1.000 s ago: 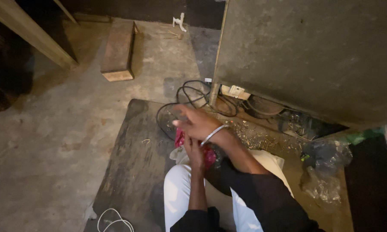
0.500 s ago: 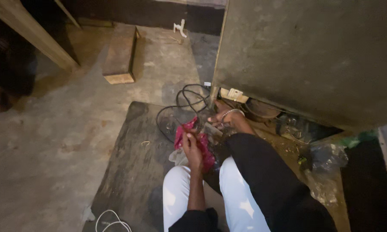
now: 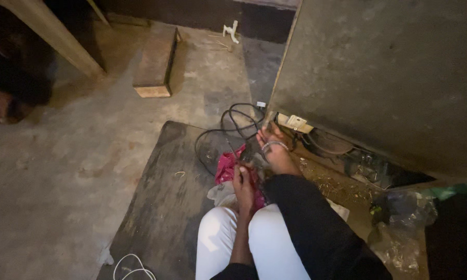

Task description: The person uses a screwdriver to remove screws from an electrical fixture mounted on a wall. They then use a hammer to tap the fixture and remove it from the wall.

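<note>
My left hand (image 3: 242,182) rests on and grips a crumpled pink-red cloth (image 3: 226,167) that lies on a dark mat (image 3: 166,197) in front of my white-trousered knees. In its black sleeve and with a bracelet at the wrist, my right hand (image 3: 274,148) reaches to the lower edge of a big grey appliance (image 3: 389,78). Its fingers curl beside a black cable (image 3: 233,116) that loops on the floor. What those fingers hold is hidden.
A wooden block (image 3: 154,62) lies on the concrete floor at the back. A slanted wooden beam (image 3: 47,36) stands far left. Clear plastic bags (image 3: 399,228) and debris sit at the right. A white cord (image 3: 132,265) curls near the mat's front edge.
My right hand has left the cloth and moved right and away, up to the appliance's base. The left hand has stayed on the pink-red cloth.
</note>
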